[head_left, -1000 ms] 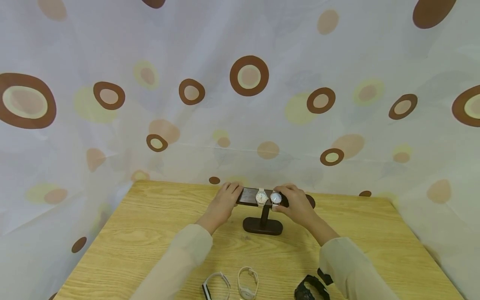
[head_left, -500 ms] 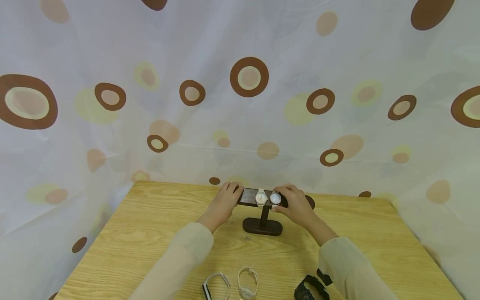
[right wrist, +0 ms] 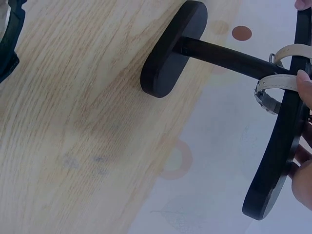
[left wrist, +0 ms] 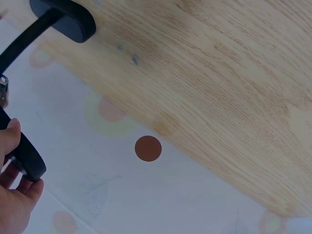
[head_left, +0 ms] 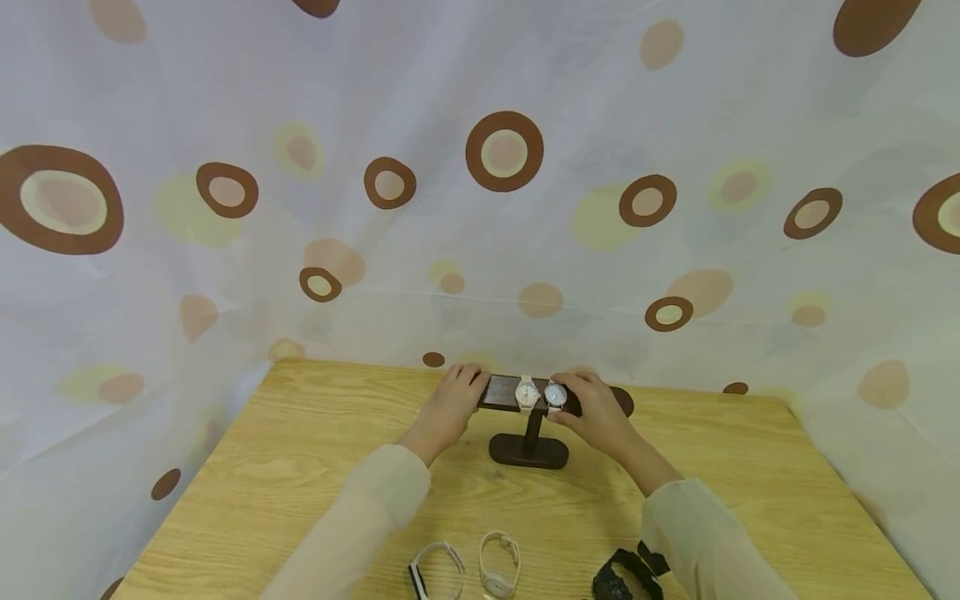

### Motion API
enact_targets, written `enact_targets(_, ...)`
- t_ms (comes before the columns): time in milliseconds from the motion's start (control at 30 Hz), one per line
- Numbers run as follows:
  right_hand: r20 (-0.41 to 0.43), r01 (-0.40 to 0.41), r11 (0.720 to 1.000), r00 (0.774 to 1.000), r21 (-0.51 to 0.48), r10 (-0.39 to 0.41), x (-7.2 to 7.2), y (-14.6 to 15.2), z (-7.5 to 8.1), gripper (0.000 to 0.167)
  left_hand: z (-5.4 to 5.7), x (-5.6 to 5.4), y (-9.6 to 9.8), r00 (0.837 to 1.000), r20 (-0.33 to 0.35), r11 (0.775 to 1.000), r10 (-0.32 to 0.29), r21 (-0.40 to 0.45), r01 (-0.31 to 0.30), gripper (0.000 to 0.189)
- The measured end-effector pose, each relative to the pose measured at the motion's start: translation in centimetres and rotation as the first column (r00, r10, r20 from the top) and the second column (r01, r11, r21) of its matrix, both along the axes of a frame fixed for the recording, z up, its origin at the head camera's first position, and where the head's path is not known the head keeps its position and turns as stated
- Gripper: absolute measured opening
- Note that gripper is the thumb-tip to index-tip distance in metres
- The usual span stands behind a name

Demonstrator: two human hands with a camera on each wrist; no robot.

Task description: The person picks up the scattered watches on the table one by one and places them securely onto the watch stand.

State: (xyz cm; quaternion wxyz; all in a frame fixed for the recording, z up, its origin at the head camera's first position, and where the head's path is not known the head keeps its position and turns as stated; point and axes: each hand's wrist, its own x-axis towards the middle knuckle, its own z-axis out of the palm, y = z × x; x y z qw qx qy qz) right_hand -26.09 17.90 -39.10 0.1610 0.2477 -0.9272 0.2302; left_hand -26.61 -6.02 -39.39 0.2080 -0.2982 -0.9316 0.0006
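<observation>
A dark T-shaped watch stand (head_left: 528,451) stands at the back of the table, its long bar (head_left: 500,392) raised on a post. Two pale-strapped wristwatches sit around the bar near its middle: the left watch (head_left: 527,394) and the right watch (head_left: 556,395), dials facing me. My left hand (head_left: 446,411) grips the bar's left end; the left wrist view shows the thumb on one side and fingertips under the tip (left wrist: 33,163). My right hand (head_left: 602,419) pinches the right watch, thumb at its strap (right wrist: 279,83) and fingers behind the bar. Those fingers are partly hidden.
Along the near edge of the wooden table (head_left: 300,467) lie a white-banded wristband (head_left: 437,567), a cream watch (head_left: 498,575) and a black watch (head_left: 628,575). A spotted curtain (head_left: 480,250) hangs right behind the table and at both sides.
Both hands keep their places on the stand and the right watch. Only the head view has shifted very slightly.
</observation>
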Motion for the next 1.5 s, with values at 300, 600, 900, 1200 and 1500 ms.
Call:
enact_targets(300, -0.039, -0.003, 1.0, 0.999, 0.008, 0.003, 0.3, 0.0, -0.2, 0.051, -0.2, 0.0, 0.1, 1.0, 0.014, 1.0, -0.012, 0.023, 0.012, 0.048)
enact_targets(600, -0.11, 0.002, 1.0, 0.994, 0.018, 0.0, 0.7, 0.0, -0.5, 0.056, -0.7, -0.2, -0.1, 0.999, 0.012, 0.996, -0.043, 0.075, 0.042, 0.048)
enact_targets(900, -0.25, -0.012, 1.0, 0.968, -0.01, 0.01, 3.8, -1.1, -1.1, 0.056, -1.5, 0.1, -0.7, 0.997, -0.071, 0.994, -0.027, 0.104, 0.034, 0.06)
enact_targets(1200, -0.362, -0.058, 0.995, 0.932, -0.076, 0.027, 7.3, -2.9, -2.8, 0.055, -3.5, 0.6, -1.7, 0.992, -0.125, 0.976, -0.005, 0.217, 0.032, 0.074)
enact_targets(1500, -0.191, -0.222, 0.975, 0.956, 0.018, 0.222, 11.6, -5.0, -5.3, 0.042, -5.8, 1.8, -2.7, 0.996, 0.055, 0.939, 0.076, 0.332, -0.09, 0.082)
